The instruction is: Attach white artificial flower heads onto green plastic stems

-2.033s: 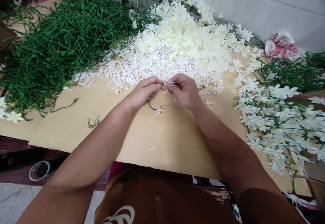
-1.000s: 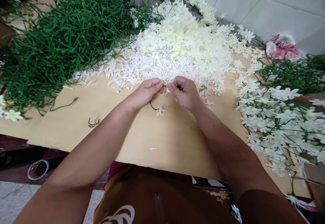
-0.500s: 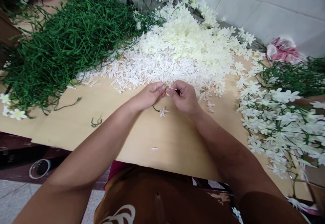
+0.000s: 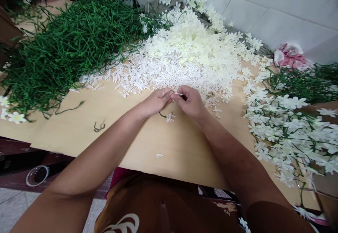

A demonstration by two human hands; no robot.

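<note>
My left hand (image 4: 158, 100) is closed on a green artificial flower stem (image 4: 161, 114), which comes out below the fingers and ends in a small white tuft (image 4: 169, 117). My right hand (image 4: 190, 101) meets it fingertip to fingertip, pinching a thin white stamen piece (image 4: 180, 94). The exact spot where the two pieces meet is hidden by my fingers. Just beyond both hands spreads a heap of white stamen pieces (image 4: 158, 71). Behind that rises a pile of cream-white artificial flower heads (image 4: 195, 39).
A large mound of green plastic stems (image 4: 76, 43) covers the left. On the right lie assembled white flowers on stems (image 4: 285, 127). A stray stem piece (image 4: 99, 126) and a small white bit (image 4: 159, 155) rest on the brown board (image 4: 185, 152). A tiled wall (image 4: 264, 7) stands behind.
My right fingertips have shifted slightly left, closer against my left fingertips. The stem stays in my left hand. The whole view has moved a little.
</note>
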